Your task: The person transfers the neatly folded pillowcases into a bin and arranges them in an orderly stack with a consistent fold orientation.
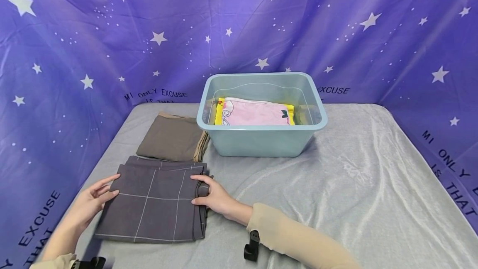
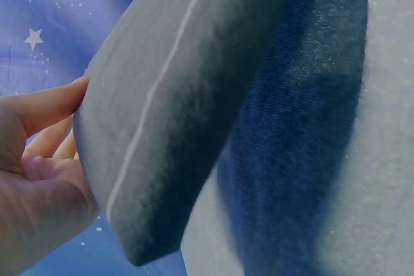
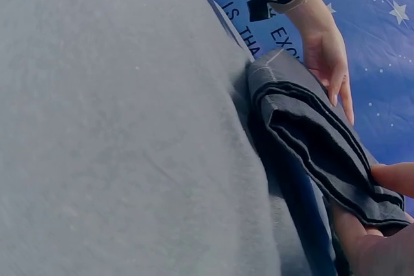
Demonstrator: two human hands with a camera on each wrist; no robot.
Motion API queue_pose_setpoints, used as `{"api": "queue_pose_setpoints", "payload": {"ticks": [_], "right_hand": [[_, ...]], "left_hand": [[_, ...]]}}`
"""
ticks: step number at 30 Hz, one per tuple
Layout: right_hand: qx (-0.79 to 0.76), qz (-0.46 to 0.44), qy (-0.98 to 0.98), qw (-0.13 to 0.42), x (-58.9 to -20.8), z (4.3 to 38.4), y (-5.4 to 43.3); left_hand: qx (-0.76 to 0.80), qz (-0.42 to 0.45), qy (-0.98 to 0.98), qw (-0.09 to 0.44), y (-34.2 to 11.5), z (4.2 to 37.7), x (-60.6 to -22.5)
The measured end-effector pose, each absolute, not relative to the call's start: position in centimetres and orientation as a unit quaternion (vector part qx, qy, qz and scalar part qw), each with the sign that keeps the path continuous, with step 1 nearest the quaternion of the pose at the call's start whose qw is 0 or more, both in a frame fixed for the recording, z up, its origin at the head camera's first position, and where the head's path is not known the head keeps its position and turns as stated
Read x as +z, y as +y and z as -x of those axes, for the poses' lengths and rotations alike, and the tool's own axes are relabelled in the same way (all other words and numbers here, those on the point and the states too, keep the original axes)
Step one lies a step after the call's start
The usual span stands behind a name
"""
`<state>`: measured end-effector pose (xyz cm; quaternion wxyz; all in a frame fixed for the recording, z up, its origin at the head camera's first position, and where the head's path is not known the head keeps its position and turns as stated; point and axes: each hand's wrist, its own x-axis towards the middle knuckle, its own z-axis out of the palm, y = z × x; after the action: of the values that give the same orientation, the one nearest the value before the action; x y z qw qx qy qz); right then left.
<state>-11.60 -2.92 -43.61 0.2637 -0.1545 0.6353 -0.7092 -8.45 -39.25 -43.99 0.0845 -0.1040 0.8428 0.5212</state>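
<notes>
A folded dark grey cloth (image 1: 160, 211) with thin white grid lines lies toward the front left. At its left edge is my left hand (image 1: 87, 202), pinching the fabric with thumb and fingers; the left wrist view shows the cloth's near side (image 2: 149, 114) tilted above the grey surface. My right hand (image 1: 218, 196) grips the opposite edge, and in the right wrist view its thumb (image 3: 394, 178) is on top of the folded layers (image 3: 323, 134) with fingers underneath. Beyond this cloth lies a folded brown cloth (image 1: 168, 138) with a tan edge.
A light blue plastic bin (image 1: 261, 142) stands at the back middle, holding a folded pink cloth (image 1: 255, 113) with yellow parts. Wrinkled grey fabric (image 1: 358, 186) covers the table. Purple star-printed curtains (image 1: 239, 20) hang behind and at both sides.
</notes>
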Motion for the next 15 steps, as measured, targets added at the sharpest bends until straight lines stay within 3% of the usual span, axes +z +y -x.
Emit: {"api": "queue_pose_setpoints", "payload": {"ticks": [15], "right_hand": [[-0.696,0.194,0.648,0.24,-40.2,11.6,-1.6]], "left_hand": [[0.56,0.111,0.816,0.088,-41.4,9.0,-45.6]]}}
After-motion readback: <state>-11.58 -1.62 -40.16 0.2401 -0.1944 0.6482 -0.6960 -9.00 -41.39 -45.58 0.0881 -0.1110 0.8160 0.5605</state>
